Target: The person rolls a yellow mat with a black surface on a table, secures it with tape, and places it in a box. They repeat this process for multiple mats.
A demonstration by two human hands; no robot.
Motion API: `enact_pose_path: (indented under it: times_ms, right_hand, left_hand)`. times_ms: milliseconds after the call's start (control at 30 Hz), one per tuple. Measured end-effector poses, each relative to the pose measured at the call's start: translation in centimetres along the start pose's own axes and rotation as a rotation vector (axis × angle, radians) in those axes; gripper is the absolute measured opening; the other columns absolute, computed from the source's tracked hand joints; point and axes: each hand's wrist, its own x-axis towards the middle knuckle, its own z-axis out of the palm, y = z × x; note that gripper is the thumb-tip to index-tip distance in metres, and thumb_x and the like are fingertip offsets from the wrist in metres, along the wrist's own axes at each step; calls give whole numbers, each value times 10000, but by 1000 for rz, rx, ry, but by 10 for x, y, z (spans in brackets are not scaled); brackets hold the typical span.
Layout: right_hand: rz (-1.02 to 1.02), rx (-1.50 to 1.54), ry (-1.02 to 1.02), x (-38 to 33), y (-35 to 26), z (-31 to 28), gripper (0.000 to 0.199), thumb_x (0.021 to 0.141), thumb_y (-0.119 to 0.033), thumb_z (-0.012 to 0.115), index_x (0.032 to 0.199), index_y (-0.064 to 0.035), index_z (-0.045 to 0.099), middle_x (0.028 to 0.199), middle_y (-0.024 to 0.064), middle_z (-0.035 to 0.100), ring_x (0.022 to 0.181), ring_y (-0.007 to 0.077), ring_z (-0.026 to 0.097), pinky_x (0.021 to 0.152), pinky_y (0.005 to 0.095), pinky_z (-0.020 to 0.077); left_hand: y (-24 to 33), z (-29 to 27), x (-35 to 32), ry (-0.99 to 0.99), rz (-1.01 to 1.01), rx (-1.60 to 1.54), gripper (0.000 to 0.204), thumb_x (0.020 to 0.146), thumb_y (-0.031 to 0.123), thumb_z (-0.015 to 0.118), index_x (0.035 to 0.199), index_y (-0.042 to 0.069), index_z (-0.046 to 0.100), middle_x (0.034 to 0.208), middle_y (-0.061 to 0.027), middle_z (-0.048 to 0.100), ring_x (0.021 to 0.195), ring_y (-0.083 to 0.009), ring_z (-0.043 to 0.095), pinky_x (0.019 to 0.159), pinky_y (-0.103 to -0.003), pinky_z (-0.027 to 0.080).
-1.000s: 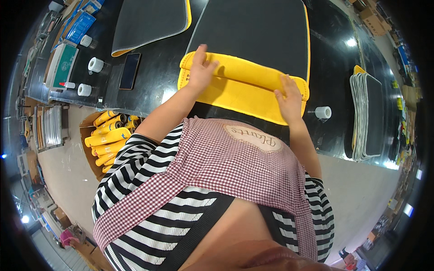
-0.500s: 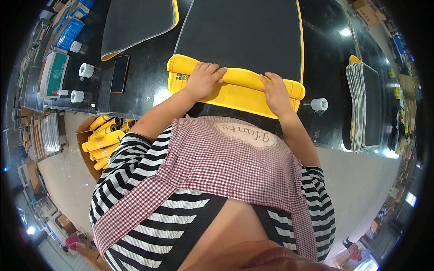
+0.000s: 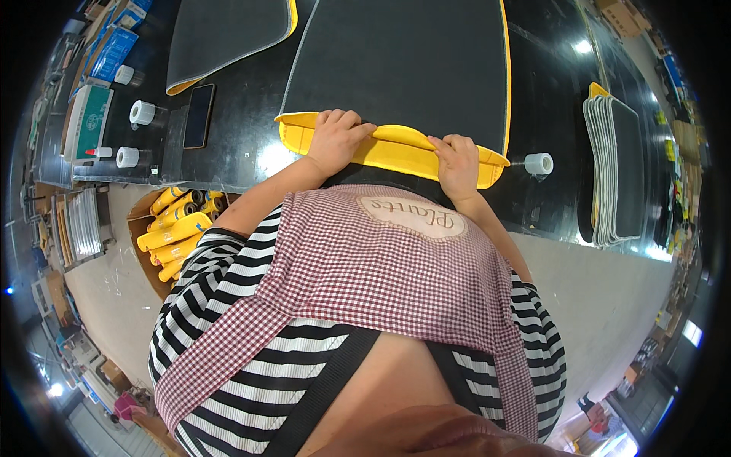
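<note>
Head view: left hand [image 3: 335, 142] and right hand [image 3: 458, 164] grip the yellow-backed black mat [image 3: 403, 68] by its curled near edge on the tabletop [image 3: 244, 141], spaced apart, seemingly keeping it even.

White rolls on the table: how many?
4: far roll, middle roll and near roll left of the phone; fourth roll right of the right hand. Others may be hidden.

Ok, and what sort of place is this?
Probably a factory workshop or packing area: a dark yellow-edged mat lies on a black worktable, a stack of similar-looking mats sits toward the right, and a carton of yellow rolls stands at left.
</note>
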Motion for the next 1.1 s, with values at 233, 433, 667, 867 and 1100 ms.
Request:
enact_pose_path:
  times_ms: [233, 433, 667, 867, 1100]
  right_hand:
    - [204, 36, -395, 31, -2, -19, 218, 934, -117, 667, 1108, -98, 798, 1015, 112, 686, 1017, 313, 642, 922, 417, 512]
    - [680, 249, -765, 82, 19, -26, 196, 946, -169, 706, 1092, -61, 780, 1141, 132, 757, 1071, 325, 713, 974, 410, 538]
    - [618, -1, -500, 72, 8, -19, 192, 920, -215, 752, 1022, -61, 704, 1096, 126, 688, 1022, 356, 693, 906, 455, 545]
    - [242, -96, -335, 31, 13, -19, 128, 927, -96, 685, 1030, -123, 756, 1078, 83, 608, 1041, 307, 633, 946, 462, 489]
    - [164, -245, -430, 23, 20, -49, 438, 917, 42, 606, 1201, -228, 804, 1040, 70, 619, 1059, 271, 567, 1033, 447, 415]
  left_hand:
    - [7, -10, 16, -191, -234, -86, 234, 956, 178, 648, 1126, 204, 807, 1054, -42, 642, 1070, -253, 599, 987, -442, 412]
    - [-16, -1, 50, -350, -353, -260, 171, 947, 162, 662, 1061, 135, 786, 1064, -107, 699, 1018, -350, 666, 890, -459, 522]
    - [-11, -8, 60, -205, -365, -254, 110, 914, 192, 710, 913, 85, 681, 1045, -111, 655, 948, -361, 679, 830, -464, 551]
    - [-16, 3, 20, 95, -85, 10, 191, 839, 160, 735, 1015, 216, 783, 1014, -38, 586, 993, -260, 602, 930, -419, 454]
    - [-31, -26, 13, -132, -246, 66, 381, 935, 139, 585, 1200, 314, 795, 1032, -24, 584, 1055, -226, 577, 990, -390, 389]
